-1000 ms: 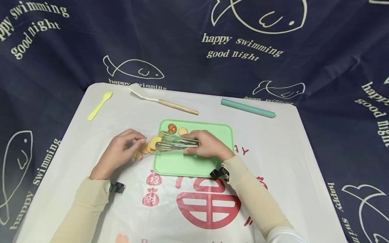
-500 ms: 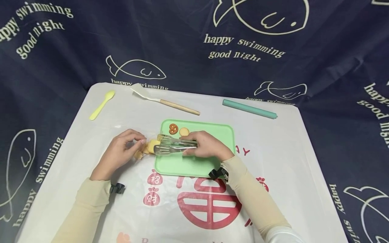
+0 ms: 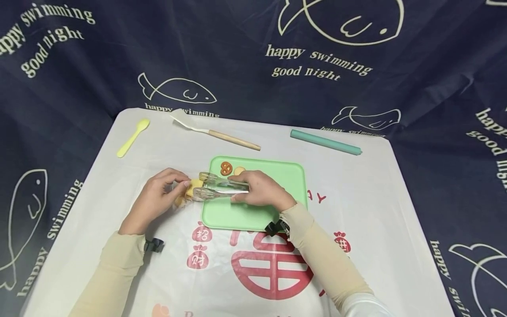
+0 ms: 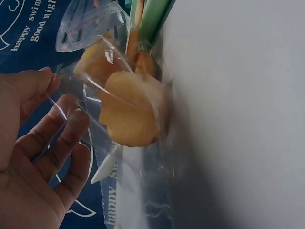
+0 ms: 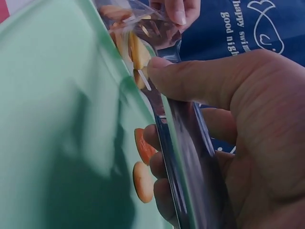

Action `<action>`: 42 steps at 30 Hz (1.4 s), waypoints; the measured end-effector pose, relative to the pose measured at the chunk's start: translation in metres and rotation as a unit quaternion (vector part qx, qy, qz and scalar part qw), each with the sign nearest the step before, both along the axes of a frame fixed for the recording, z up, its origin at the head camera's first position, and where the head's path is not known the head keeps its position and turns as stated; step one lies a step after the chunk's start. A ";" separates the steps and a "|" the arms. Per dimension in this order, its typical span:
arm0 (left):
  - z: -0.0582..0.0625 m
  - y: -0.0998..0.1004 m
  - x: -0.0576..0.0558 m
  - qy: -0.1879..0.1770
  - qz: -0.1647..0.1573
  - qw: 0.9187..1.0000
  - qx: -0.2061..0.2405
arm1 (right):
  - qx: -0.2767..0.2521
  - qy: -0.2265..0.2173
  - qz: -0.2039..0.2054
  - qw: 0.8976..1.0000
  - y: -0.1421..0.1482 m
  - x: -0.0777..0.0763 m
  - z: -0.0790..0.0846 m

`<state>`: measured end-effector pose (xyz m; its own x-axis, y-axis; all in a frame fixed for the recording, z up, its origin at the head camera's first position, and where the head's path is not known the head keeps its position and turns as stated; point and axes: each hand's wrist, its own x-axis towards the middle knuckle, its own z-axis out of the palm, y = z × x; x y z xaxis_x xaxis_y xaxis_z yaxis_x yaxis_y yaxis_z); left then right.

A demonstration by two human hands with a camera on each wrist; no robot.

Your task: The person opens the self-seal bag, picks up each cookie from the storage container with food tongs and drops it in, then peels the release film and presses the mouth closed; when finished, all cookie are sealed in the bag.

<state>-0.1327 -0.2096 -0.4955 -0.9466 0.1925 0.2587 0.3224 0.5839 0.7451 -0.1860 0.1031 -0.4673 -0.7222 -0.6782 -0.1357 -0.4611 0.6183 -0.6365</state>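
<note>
My left hand [image 3: 154, 198] pinches the edge of a clear plastic bag [image 4: 90, 28] between thumb and fingertip, left of the green tray [image 3: 241, 215]. Scalloped tan biscuits [image 4: 131, 109] fill part of the bag. My right hand [image 3: 263, 189] grips metal tongs [image 5: 190, 157] by the arms. Their slotted ends stand spread at the bag's mouth, around a yellow square biscuit [image 3: 194, 187] in the head view. A small pretzel [image 3: 226, 168] and a round biscuit [image 3: 239, 170] lie on the tray's far left corner, the latter partly hidden by the tongs and right hand.
Along the table's [image 3: 368, 229] far side lie a yellow spoon [image 3: 134, 137], a white spatula with a wooden handle [image 3: 233, 139] and a teal stick-shaped object [image 3: 325, 142]. A dark printed cloth [image 3: 253, 88] rises behind the table.
The right hand has moved left with the tongs, and their ends have passed from the tray's left edge over the bag's mouth. The left hand stays in place holding the bag.
</note>
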 end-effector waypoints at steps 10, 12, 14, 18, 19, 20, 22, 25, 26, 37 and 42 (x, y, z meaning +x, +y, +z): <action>0.003 -0.005 0.000 -0.009 0.018 1.000 0.012 | -0.017 0.006 -0.016 1.000 0.032 0.008 0.004; 0.004 -0.005 0.001 -0.013 0.021 1.000 0.013 | -0.018 0.006 -0.008 1.000 0.037 0.009 0.003; 0.005 -0.005 0.001 -0.013 0.019 1.000 0.015 | -0.020 0.006 0.003 1.000 0.040 0.010 0.001; 0.005 -0.004 -0.001 -0.014 0.015 1.000 0.014 | -0.015 0.007 0.024 1.000 0.043 0.013 0.001; 0.005 -0.004 -0.001 -0.015 0.015 1.000 0.014 | -0.014 0.008 0.031 0.999 0.044 0.013 0.001; 0.004 -0.004 -0.001 -0.017 0.017 1.000 0.015 | -0.011 0.009 0.038 0.999 0.043 0.014 0.001; 0.004 -0.004 -0.001 -0.022 0.021 0.999 0.015 | -0.009 0.011 0.052 0.999 0.042 0.015 0.002; 0.003 -0.004 0.000 -0.028 0.021 0.999 0.016 | -0.007 0.011 0.062 0.998 0.039 0.016 0.004; 0.003 -0.003 0.000 -0.028 0.021 0.999 0.015 | -0.007 0.010 0.063 0.998 0.038 0.017 0.004; 0.005 0.001 0.000 -0.021 0.012 1.000 0.009 | -0.003 0.003 0.059 0.998 0.028 0.016 0.009; 0.004 0.004 0.000 -0.019 0.005 1.000 0.007 | -0.009 -0.027 0.039 0.999 0.024 0.012 0.009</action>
<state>-0.1329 -0.2060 -0.4918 -0.9580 0.1787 0.2244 0.2867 0.5765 0.7651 -0.1741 0.1271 -0.4580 -0.6591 -0.7348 -0.1604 -0.4713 0.5697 -0.6733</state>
